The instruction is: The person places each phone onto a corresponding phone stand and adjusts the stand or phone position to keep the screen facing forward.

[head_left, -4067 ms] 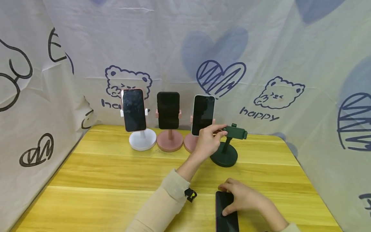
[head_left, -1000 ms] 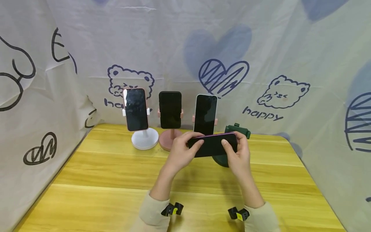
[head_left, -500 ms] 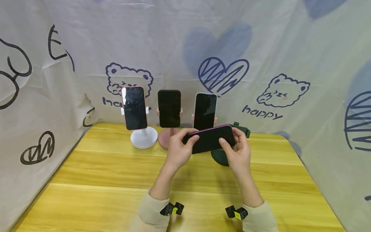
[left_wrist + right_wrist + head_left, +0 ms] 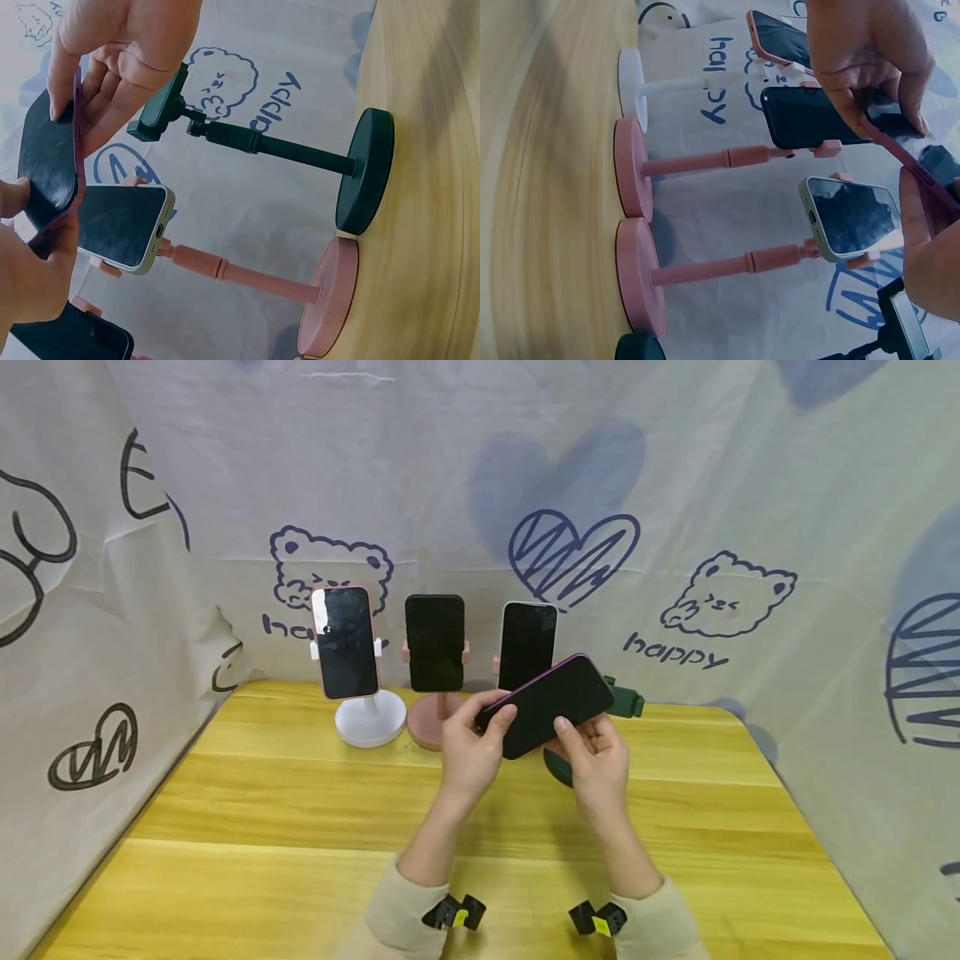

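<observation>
A dark phone with a purple edge [image 4: 555, 702] is held up in both hands, tilted with its right end higher, its black screen facing the head camera. My left hand [image 4: 471, 747] grips its lower left end, thumb on the screen. On the lower right edge my right hand [image 4: 600, 768] pinches it, thumb in front and fingers behind. Just behind the phone stands a dark green phone stand [image 4: 292, 154] with its clamp holding nothing; in the head view the phone and right hand cover much of it.
At the back of the wooden table [image 4: 300, 827], a white stand [image 4: 371, 720] and two pink stands [image 4: 634, 169] [image 4: 641, 277] each hold an upright phone. The green stand's base touches the nearer pink one. A printed cloth [image 4: 450, 485] hangs behind.
The phone was picked up from the table, the left hand having left the green stand's clamp to grip it too. Over the last second its right end has tilted upward.
</observation>
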{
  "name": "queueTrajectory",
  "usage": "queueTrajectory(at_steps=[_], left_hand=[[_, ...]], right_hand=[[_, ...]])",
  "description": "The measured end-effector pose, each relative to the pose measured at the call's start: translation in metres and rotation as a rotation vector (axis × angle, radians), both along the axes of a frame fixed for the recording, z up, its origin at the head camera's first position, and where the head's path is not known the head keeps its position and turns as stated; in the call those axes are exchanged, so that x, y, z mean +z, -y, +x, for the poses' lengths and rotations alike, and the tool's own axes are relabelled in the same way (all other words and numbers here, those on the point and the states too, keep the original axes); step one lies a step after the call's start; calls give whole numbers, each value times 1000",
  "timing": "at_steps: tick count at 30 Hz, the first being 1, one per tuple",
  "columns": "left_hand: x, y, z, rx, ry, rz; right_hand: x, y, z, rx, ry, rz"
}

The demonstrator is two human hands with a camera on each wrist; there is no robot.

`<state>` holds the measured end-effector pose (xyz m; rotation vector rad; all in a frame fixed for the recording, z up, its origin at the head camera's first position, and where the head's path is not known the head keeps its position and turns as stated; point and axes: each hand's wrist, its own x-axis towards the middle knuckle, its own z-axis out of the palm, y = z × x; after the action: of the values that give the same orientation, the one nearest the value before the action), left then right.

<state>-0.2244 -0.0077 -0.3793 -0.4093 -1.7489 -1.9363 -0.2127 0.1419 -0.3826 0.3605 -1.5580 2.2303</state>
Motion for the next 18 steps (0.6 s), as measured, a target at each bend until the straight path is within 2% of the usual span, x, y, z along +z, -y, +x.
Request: queueTrajectory(at_steps=[4, 9, 12, 18], left_hand=[[0, 2, 0, -45, 9, -31], [3, 11, 0, -156, 17, -92], [4, 17, 0, -215, 37, -155], [4, 25, -1, -287, 99, -361]], right_hand=[[2, -3, 0, -32, 7, -5], [6, -13, 0, -23, -4, 50], [9, -22, 0, -5, -9, 134], [14, -41, 1, 19, 10, 359]])
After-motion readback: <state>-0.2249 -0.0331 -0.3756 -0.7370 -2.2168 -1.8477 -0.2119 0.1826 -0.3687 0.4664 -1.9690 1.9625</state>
